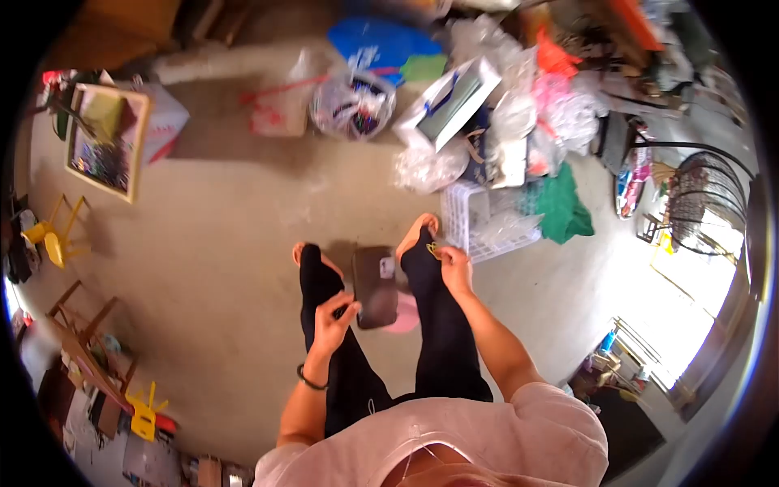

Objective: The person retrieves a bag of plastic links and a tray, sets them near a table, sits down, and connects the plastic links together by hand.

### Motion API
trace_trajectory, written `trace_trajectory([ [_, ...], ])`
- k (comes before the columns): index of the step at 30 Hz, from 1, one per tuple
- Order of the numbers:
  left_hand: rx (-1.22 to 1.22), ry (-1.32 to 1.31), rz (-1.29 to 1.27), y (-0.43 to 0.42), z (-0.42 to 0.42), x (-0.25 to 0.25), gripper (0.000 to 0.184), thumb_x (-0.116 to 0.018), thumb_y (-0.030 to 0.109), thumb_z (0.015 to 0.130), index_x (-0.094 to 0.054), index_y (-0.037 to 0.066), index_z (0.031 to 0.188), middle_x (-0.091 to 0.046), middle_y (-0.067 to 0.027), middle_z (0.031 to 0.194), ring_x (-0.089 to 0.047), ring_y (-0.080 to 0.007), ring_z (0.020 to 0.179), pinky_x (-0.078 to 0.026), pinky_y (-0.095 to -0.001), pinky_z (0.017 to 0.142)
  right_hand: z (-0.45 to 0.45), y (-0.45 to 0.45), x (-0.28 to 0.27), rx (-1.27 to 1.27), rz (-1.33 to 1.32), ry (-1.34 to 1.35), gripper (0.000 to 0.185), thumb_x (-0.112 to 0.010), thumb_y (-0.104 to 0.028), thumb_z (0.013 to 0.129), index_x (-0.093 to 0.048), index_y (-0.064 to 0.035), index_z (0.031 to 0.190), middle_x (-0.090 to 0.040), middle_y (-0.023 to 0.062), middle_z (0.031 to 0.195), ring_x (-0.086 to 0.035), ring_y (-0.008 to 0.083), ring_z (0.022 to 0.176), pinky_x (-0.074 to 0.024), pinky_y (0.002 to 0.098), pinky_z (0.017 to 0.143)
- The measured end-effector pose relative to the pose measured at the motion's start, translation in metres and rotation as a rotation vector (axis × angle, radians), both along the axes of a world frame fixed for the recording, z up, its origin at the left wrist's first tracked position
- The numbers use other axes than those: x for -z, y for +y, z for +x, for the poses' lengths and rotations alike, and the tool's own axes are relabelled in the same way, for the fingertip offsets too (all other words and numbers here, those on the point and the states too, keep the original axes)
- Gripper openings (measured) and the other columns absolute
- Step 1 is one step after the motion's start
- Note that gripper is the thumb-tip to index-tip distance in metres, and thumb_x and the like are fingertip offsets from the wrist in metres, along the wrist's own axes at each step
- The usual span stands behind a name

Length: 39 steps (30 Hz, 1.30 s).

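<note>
My left hand (331, 322), below a dark bracelet (311, 378), is closed in a pinch near my left shin; a small dark thing shows at its fingers, too small to name. My right hand (456, 268) is closed at my right shin, beside a yellow mark (433, 249) on the black trouser leg (436, 308). What its fingers hold, if anything, cannot be made out. Between my legs a dark brown flat object (374, 292) with a pale label lies partly over a pink object (403, 315).
A white plastic basket (495, 243) stands beyond my right foot, with a green cloth (565, 207) beside it. Plastic bags (353, 105) and boxes lie ahead. A wooden-framed board (139, 146) and yellow stools (55, 247) are at the left; a wire basket (706, 199) is at the right.
</note>
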<state>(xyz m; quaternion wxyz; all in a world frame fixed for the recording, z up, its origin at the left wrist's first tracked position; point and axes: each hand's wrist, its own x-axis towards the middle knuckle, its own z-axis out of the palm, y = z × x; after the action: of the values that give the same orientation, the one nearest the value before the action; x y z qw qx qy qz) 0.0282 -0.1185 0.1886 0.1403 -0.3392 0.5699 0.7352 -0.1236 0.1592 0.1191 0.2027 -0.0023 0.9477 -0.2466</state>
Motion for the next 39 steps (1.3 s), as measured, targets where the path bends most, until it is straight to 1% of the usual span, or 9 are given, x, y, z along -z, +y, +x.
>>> trace_trajectory([
  [6,-0.216,-0.001,0.088,-0.073,-0.012,-0.176,0.006,-0.065,0.001,0.085,-0.062,-0.004,0.082,-0.055,0.0002,0.074,-0.044,-0.006,0.053,-0.033,-0.021,0.048,-0.067,-0.067,-0.185,-0.07,-0.236,0.13,0.016,-0.054,-0.002,0.084,-0.068,-0.0073,0.092,-0.067,0.0097,0.085,-0.066,0.0227,0.078,-0.0506,0.0331,0.068],
  [12,-0.445,0.12,-0.007,-0.121,-0.062,-0.254,0.005,-0.064,0.003,0.087,-0.063,-0.001,0.084,-0.051,0.0019,0.062,-0.04,-0.0051,0.046,-0.027,-0.0217,0.043,-0.204,-0.103,-0.315,-0.116,-0.357,0.334,0.021,-0.051,-0.006,0.086,-0.069,-0.0096,0.098,-0.069,0.0098,0.084,-0.067,0.0251,0.077,-0.0514,0.0355,0.067],
  [15,-0.526,0.125,-0.065,-0.127,-0.087,-0.273,0.008,-0.061,0.005,0.089,-0.061,0.0,0.083,-0.046,0.0037,0.059,-0.036,-0.0041,0.046,-0.025,-0.0222,0.042,-0.29,-0.102,-0.337,-0.019,-0.41,0.335,0.02,-0.05,-0.005,0.09,-0.064,-0.0045,0.104,-0.067,0.006,0.079,-0.06,0.011,0.063,-0.0482,0.0268,0.057],
  [19,-0.605,0.15,-0.016,-0.12,-0.121,-0.313,0.013,-0.058,0.01,0.092,-0.059,0.002,0.082,-0.042,0.0048,0.058,-0.031,-0.003,0.045,-0.021,-0.0214,0.043,-0.456,-0.089,-0.329,-0.09,-0.58,0.495,0.013,-0.049,0.001,0.09,-0.056,-0.0046,0.098,-0.062,0.0032,0.077,-0.056,0.0091,0.061,-0.0465,0.0254,0.055],
  [23,-0.747,0.1,-0.027,-0.12,-0.134,-0.323,0.013,-0.058,0.012,0.092,-0.058,0.002,0.084,-0.041,0.0052,0.06,-0.03,-0.0031,0.046,-0.02,-0.0214,0.043,-0.607,-0.083,-0.371,0.144,-0.674,0.532,0.022,-0.048,0.001,0.087,-0.057,-0.0023,0.108,-0.069,0.0098,0.084,-0.06,0.0124,0.059,-0.0473,0.0258,0.055],
  [25,-0.772,0.077,-0.038,-0.12,-0.134,-0.334,0.014,-0.057,0.012,0.093,-0.06,-0.001,0.09,-0.043,0.0046,0.062,-0.03,-0.0027,0.048,-0.019,-0.0215,0.044,-0.663,-0.066,-0.372,0.25,-0.435,0.698,0.029,-0.052,-0.003,0.081,-0.059,-0.0008,0.109,-0.069,0.0141,0.094,-0.068,0.0201,0.078,-0.0519,0.0308,0.067],
  [29,-0.828,0.04,-0.04,-0.118,-0.123,-0.347,0.015,-0.058,0.017,0.092,-0.058,0.003,0.086,-0.038,0.0057,0.06,-0.027,-0.0037,0.047,-0.019,-0.0224,0.044,-0.65,-0.083,-0.36,0.445,-0.053,0.698,0.028,-0.057,-0.012,0.078,-0.063,-0.0047,0.105,-0.067,0.0177,0.101,-0.064,0.0328,0.095,-0.0496,0.0393,0.081],
  [33,-0.9,0.036,-0.029,-0.121,-0.097,-0.353,0.019,-0.057,0.021,0.093,-0.054,0.008,0.08,-0.033,0.0067,0.058,-0.025,-0.0037,0.048,-0.017,-0.0228,0.044,-0.525,-0.149,-0.301,0.046,-0.251,0.836,0.02,-0.058,-0.002,0.078,-0.061,-0.0081,0.096,-0.061,0.0138,0.107,-0.061,0.0326,0.096,-0.0489,0.0393,0.082],
  [39,-0.995,0.1,-0.064,-0.139,-0.02,-0.355,0.02,-0.054,0.023,0.094,-0.052,0.01,0.078,-0.031,0.0064,0.059,-0.024,-0.0036,0.048,-0.017,-0.0229,0.043,-0.277,-0.208,-0.259,-0.44,-0.12,0.119,0.02,-0.061,-0.016,0.08,-0.06,-0.0114,0.099,-0.055,0.009,0.113,-0.06,0.0308,0.095,-0.049,0.0408,0.082],
])
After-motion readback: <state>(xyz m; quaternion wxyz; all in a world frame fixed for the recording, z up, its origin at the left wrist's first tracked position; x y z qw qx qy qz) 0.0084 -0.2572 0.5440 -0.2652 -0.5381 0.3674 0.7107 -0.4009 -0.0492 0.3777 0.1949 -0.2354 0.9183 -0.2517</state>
